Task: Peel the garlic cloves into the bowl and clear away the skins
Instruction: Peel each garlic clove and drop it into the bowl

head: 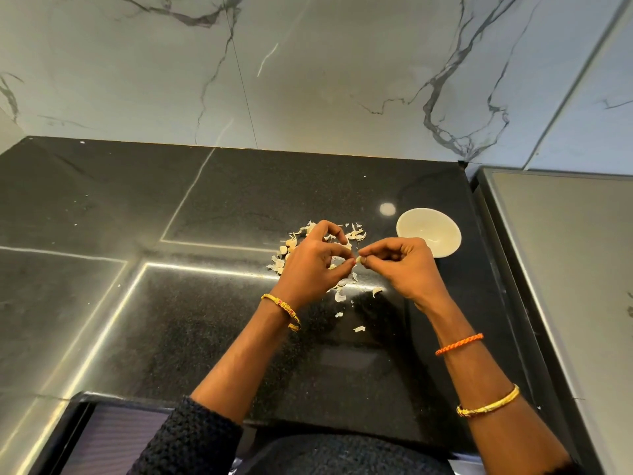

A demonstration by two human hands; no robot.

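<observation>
One bowl [429, 231], one pinched clove [359, 260]

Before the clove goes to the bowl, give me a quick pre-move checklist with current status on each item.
1. Garlic clove held: ok, pinched between the fingertips of the left hand and the right hand.
2. Clove fully peeled: cannot tell, too small and mostly covered by fingers.
3. Bowl within reach: ok, upright on the counter just beyond the right hand.
4. Bowl contents: cannot tell, part of the inside is hidden by the right hand.
5. Path to the bowl: ok, nothing stands between the hands and its rim.
6. Skins cleared: not ok, scattered on the counter around and under the hands.
</observation>
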